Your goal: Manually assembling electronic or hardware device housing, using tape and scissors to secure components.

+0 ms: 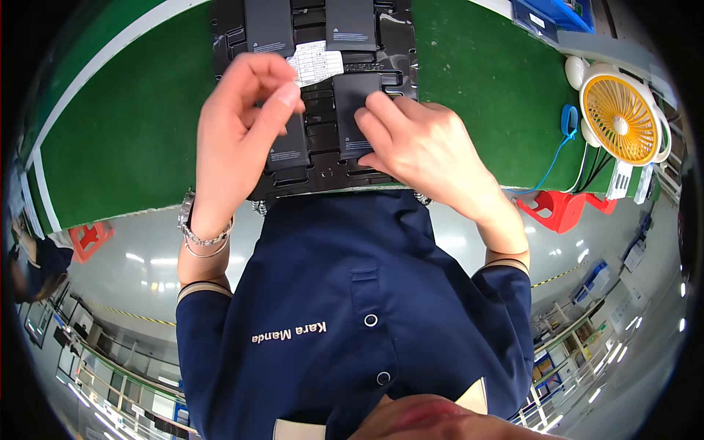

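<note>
A black moulded plastic tray (pixel 326 176) lies in front of me, with several flat black rectangular packs in its pockets. My right hand (pixel 422 143) is closed over the right edge of the near-right pack (pixel 350 110), its thumb by the lower corner. Above the near-left pack (pixel 290 150), my left hand (pixel 242 125) is raised with its fingers curled and the thumb close to them. Whatever may be between those fingertips cannot be made out. A white printed paper (pixel 319 64) rests on the tray beside the left fingertips. Two more packs, far-left (pixel 268 26) and far-right (pixel 350 26), sit farther away.
The tray is on a green work surface (pixel 132 139). To the right stand a yellow and white fan (pixel 620 121) and a blue strap with a cord (pixel 568 123). A blue bin (pixel 565 13) is at the far right. Red stools (pixel 557 211) stand below the table edge.
</note>
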A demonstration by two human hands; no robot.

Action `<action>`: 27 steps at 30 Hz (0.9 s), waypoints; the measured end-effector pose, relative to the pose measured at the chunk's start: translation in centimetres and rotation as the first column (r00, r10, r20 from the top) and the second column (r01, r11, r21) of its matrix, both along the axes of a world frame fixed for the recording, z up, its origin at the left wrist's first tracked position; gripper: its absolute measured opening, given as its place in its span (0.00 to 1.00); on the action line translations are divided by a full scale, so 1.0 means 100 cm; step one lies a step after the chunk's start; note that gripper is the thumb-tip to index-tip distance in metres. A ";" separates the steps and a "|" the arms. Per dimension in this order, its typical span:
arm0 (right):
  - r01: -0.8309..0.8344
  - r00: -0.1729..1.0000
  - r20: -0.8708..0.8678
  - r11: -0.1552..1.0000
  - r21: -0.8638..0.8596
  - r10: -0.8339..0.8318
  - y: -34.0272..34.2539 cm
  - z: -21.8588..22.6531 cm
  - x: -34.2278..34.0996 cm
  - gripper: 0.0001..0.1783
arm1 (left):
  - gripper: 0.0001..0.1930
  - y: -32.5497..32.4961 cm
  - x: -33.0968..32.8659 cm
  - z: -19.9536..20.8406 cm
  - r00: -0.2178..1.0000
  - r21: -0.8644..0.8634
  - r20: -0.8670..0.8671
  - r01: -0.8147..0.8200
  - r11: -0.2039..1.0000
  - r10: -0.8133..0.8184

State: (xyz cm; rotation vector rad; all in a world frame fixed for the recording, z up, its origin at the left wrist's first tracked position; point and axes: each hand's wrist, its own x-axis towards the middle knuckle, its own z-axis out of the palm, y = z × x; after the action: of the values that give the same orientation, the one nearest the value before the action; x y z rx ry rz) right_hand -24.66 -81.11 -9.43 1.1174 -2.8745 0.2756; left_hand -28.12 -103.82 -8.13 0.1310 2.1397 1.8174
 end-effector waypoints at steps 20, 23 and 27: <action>0.508 0.861 0.394 0.583 -0.634 -0.321 -0.004 0.046 0.023 0.03 | 0.15 0.025 0.010 0.002 0.852 0.588 0.368 0.097 0.803 -0.372; 0.523 0.852 0.401 0.577 -0.627 -0.337 -0.011 0.044 0.020 0.02 | 0.11 0.026 0.010 0.006 0.900 0.533 0.320 0.088 0.842 -0.297; 0.466 0.884 0.293 0.626 -0.625 -0.366 -0.018 0.044 0.017 0.03 | 0.09 0.027 0.011 0.007 0.939 0.477 0.252 0.090 0.875 -0.234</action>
State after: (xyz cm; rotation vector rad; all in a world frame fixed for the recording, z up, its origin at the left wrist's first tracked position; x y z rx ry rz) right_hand -22.96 -82.89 -5.08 0.2802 -2.6081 1.2905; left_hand -27.05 -101.08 -7.44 0.1290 1.4188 2.0546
